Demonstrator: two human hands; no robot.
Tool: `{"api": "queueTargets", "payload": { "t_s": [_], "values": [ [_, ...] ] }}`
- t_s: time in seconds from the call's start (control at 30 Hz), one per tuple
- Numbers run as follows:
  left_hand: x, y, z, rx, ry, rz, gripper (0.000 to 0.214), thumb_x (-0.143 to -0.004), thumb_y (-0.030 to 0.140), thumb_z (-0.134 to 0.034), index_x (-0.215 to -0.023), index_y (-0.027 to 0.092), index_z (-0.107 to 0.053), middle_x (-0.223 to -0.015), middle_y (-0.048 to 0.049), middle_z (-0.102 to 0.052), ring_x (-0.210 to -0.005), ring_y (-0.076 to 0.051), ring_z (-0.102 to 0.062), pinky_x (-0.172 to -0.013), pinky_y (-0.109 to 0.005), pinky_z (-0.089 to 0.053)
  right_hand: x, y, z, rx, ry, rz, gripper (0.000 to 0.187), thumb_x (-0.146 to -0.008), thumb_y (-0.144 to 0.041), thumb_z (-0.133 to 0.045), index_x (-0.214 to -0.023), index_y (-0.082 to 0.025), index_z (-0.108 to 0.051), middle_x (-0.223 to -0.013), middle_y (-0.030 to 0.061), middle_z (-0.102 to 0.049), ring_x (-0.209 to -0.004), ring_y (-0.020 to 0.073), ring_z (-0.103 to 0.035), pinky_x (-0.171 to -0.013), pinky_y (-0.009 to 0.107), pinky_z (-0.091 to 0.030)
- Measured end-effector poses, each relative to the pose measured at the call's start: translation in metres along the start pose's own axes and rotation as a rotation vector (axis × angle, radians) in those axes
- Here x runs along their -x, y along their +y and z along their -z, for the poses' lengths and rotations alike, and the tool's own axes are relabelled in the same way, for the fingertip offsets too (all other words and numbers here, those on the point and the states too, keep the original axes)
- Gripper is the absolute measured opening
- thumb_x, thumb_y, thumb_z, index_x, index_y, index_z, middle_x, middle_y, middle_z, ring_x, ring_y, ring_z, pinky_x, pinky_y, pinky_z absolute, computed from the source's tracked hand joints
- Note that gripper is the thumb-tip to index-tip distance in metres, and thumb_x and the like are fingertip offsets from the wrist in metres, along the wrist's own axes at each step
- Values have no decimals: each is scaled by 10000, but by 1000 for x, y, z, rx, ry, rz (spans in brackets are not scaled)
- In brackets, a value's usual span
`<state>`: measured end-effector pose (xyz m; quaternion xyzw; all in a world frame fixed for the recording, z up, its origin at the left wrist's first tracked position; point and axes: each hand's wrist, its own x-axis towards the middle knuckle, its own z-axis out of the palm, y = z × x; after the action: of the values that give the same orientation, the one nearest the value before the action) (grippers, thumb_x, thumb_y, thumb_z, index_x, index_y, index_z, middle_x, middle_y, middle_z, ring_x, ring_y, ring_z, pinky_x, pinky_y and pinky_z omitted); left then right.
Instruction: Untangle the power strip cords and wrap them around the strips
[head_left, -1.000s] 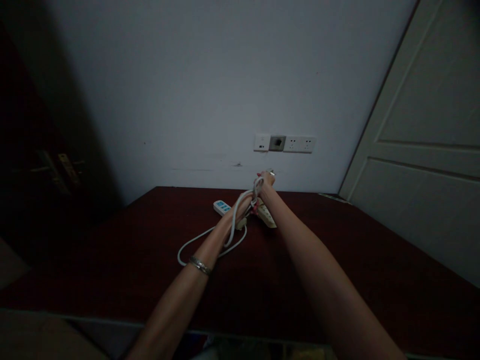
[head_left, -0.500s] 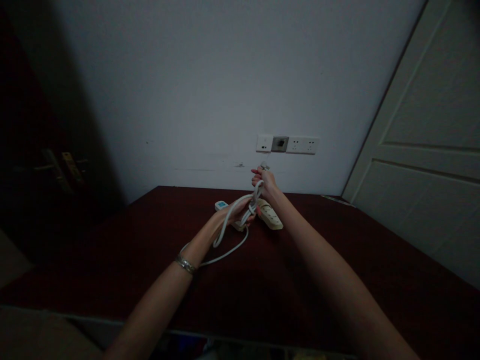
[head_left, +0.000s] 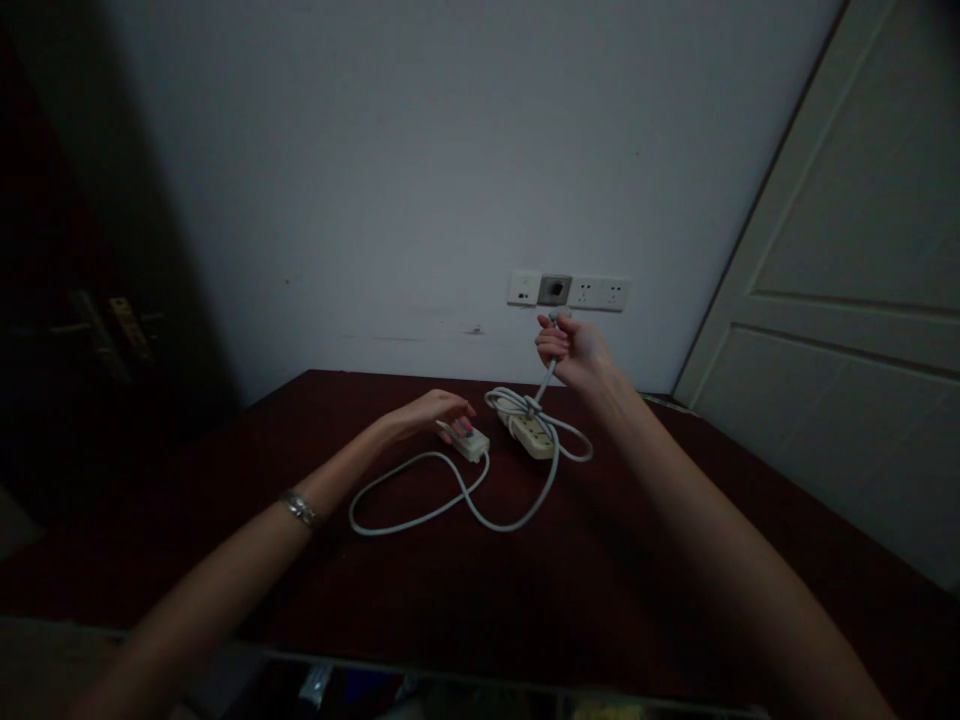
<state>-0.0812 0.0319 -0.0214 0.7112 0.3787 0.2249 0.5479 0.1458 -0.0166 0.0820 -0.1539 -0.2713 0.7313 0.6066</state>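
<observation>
A small white power strip (head_left: 474, 445) lies on the table, with my left hand (head_left: 429, 412) curled over its far-left end. The fingers rest on the strip and partly cover its top. Raised near the wall, my right hand (head_left: 576, 352) pinches a pale plug (head_left: 559, 313) just below the wall sockets. From this plug a white cable (head_left: 510, 527) runs down into a tied bundle of loops (head_left: 534, 406), then across the table to the white strip. Under the loops sits a cream power strip (head_left: 534, 440), partly hidden by them.
On the wall are a row of white socket plates (head_left: 600, 293) and a grey socket plate (head_left: 555, 290). The dark red table (head_left: 420, 590) reaches the wall. A pale panelled door (head_left: 847, 300) stands at right, a dark door with a handle (head_left: 101, 335) at left.
My left hand has let go of the cable bundle and moved left onto the white strip. The bundle has dropped onto the cream strip. My right hand has moved right with the plug, nearer the sockets.
</observation>
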Motion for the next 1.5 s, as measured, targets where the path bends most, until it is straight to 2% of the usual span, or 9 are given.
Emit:
{"api": "queueTargets", "payload": {
  "t_s": [0.13,0.23,0.33,0.43,0.63,0.93,1.1,1.27,1.5],
  "values": [
    [26,-11,17,-563,-70,35,420,-735,510,-504,-873,138,-642,-809,-72,-652,-643,-148,-562,-560,-224,-403,9,-10,3,50,31,34,263,-945,-274,-237,-820,-165,-441,-429,-86,-278,-313,42,-271,-280,114,-224],
    [52,-20,26,-928,-49,193,557,-690,624,-485,-835,115,-660,-831,-126,-660,-677,-189,-578,-591,-248,-397,16,-14,5,93,73,57,260,-943,-271,-244,-813,-163,-441,-429,-82,-288,-318,40,-269,-292,116,-236],
    [76,-26,31,-1106,-14,383,648,-634,672,-501,-892,99,-657,-925,-192,-648,-743,-254,-599,-622,-291,-415,22,-16,9,139,96,69,270,-942,-270,-239,-798,-165,-442,-434,-75,-300,-328,43,-274,-306,117,-246],
    [93,-32,32,-1178,-31,447,553,-664,620,-503,-862,126,-656,-856,-162,-664,-721,-245,-608,-635,-298,-426,27,-21,16,194,70,81,304,-942,-253,-219,-784,-163,-463,-431,-71,-291,-338,48,-259,-316,116,-245],
    [107,-42,25,-1159,-116,439,309,-708,411,-501,-791,151,-648,-709,-93,-662,-582,-204,-601,-586,-299,-444,33,-36,27,481,-94,96,341,-924,-256,-262,-810,-145,-563,-392,-86,-189,-338,69,-113,-304,148,-159],
    [99,-64,38,-1287,136,350,490,-743,362,-467,-1166,115,-479,-1086,-201,-595,-971,-306,-585,-752,-399,-462,37,-50,16,758,-268,54,413,-899,-372,-315,-687,-150,-591,-387,-92,-126,-346,53,-64,-333,163,-133],
    [97,-73,41,-1096,45,327,352,-735,386,-455,-984,147,-527,-952,-145,-637,-779,-224,-629,-645,-309,-490,37,-42,-2,758,-394,57,411,-880,-395,-353,-634,-147,-569,-370,-94,-116,-331,49,-88,-331,160,-153],
    [100,-77,40,-889,-18,494,235,-686,342,-466,-767,129,-525,-532,-54,-573,-386,-149,-501,-376,-248,-407,38,-34,-21,676,-314,124,371,-887,-387,-373,-650,-158,-542,-372,-94,-160,-320,43,-113,-314,146,-144],
    [102,-79,47,-708,19,435,117,-575,267,-504,-552,153,-497,-441,-19,-517,-410,-152,-514,-421,-246,-402,37,-32,-20,557,-171,174,213,-848,-263,-452,-701,-142,-549,-407,-97,-203,-327,32,-149,-287,134,-139]
  ]
}}
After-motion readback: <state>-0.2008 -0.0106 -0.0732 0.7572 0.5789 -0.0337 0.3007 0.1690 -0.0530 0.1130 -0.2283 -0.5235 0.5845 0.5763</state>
